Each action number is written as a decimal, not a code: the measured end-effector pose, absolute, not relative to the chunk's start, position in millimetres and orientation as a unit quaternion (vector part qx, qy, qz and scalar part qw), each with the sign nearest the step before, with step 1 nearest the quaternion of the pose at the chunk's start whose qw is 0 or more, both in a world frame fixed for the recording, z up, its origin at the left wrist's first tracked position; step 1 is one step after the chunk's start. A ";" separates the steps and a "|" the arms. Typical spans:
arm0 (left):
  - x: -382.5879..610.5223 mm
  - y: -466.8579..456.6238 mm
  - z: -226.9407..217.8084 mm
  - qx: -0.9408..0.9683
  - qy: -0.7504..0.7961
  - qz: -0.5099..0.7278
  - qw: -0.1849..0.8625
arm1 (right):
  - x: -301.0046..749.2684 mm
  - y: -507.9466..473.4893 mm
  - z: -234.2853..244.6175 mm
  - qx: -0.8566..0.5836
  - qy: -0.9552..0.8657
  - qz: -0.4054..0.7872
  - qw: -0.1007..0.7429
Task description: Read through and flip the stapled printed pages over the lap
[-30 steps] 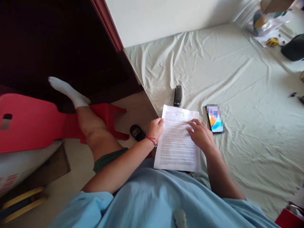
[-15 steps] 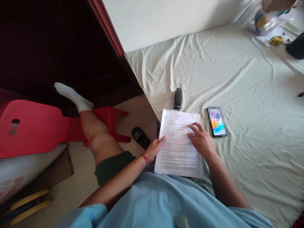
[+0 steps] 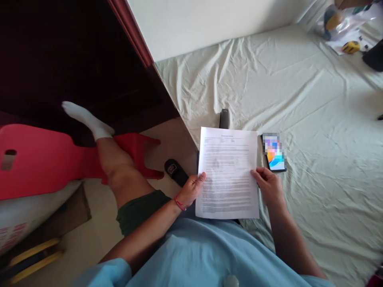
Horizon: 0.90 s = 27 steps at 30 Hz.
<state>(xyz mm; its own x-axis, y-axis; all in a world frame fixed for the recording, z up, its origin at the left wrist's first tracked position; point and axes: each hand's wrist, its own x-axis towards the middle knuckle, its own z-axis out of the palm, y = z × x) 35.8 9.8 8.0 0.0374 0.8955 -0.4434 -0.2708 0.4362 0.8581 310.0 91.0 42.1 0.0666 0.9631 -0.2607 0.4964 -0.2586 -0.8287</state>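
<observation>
Printed sheets of paper (image 3: 227, 179) are held up over my lap, between my two hands. My left hand (image 3: 191, 189) pinches the left edge with the thumb on top; its other fingers are hidden beneath. On the right edge, the thumb and fingers of my right hand (image 3: 267, 183) are closed on the paper. Behind the top edge lies a black stapler (image 3: 224, 118), its near end covered by the paper. A phone (image 3: 273, 152) with a lit, blurred screen rests on the bed, just beyond my right hand.
A pale wrinkled sheet covers the bed (image 3: 314, 119). To the left, my leg rests across a red plastic chair (image 3: 38, 159). A black slipper (image 3: 176, 171) is on the floor. At the far right corner are a yellow tape measure (image 3: 351, 47) and a plastic bag (image 3: 332, 24).
My right hand has moved from lying over the page to gripping its right edge. The paper is raised and now hides part of the stapler. My left hand keeps its hold.
</observation>
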 end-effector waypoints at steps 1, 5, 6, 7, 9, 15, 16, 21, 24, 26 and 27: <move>36.9 12.7 6.3 0.268 0.533 0.447 0.666 | 308.2 91.4 42.5 -0.672 -0.510 0.450 0.294; 39.4 21.5 -2.8 0.197 0.550 0.483 0.652 | 299.5 96.2 40.0 -0.684 -0.477 0.448 0.323; 39.1 22.7 -4.8 0.201 0.558 0.494 0.635 | 298.0 97.8 38.6 -0.686 -0.483 0.440 0.321; 38.3 23.5 -6.4 0.216 0.571 0.501 0.613 | 297.1 99.3 37.2 -0.686 -0.487 0.435 0.319; 35.8 24.3 -8.9 0.271 0.605 0.494 0.562 | 296.8 101.7 34.4 -0.688 -0.494 0.428 0.314; 28.2 25.6 -11.6 0.380 0.658 0.411 0.504 | 302.4 104.1 29.9 -0.715 -0.503 0.381 0.301; 26.6 26.5 -11.2 0.384 0.663 0.403 0.501 | 303.7 104.4 29.9 -0.716 -0.503 0.382 0.298; 15.1 33.6 -0.8 0.426 0.672 0.371 0.479 | 307.6 107.5 32.7 -0.712 -0.530 0.379 0.260; 10.8 36.3 7.8 0.450 0.659 0.354 0.487 | 306.3 109.3 34.9 -0.712 -0.550 0.352 0.259; 10.8 36.2 11.3 0.443 0.656 0.349 0.501 | 304.5 109.2 35.9 -0.712 -0.578 0.295 0.267; 11.4 35.7 12.2 0.437 0.657 0.347 0.507 | 303.6 108.7 36.2 -0.710 -0.594 0.266 0.270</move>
<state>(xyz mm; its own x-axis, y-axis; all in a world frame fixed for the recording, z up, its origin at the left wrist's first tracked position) 11.4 35.7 12.2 -0.1039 0.9260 -0.3630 0.2209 0.3773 0.8993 303.6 108.7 36.2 0.1524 0.9867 -0.0562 0.7000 -0.1479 -0.6986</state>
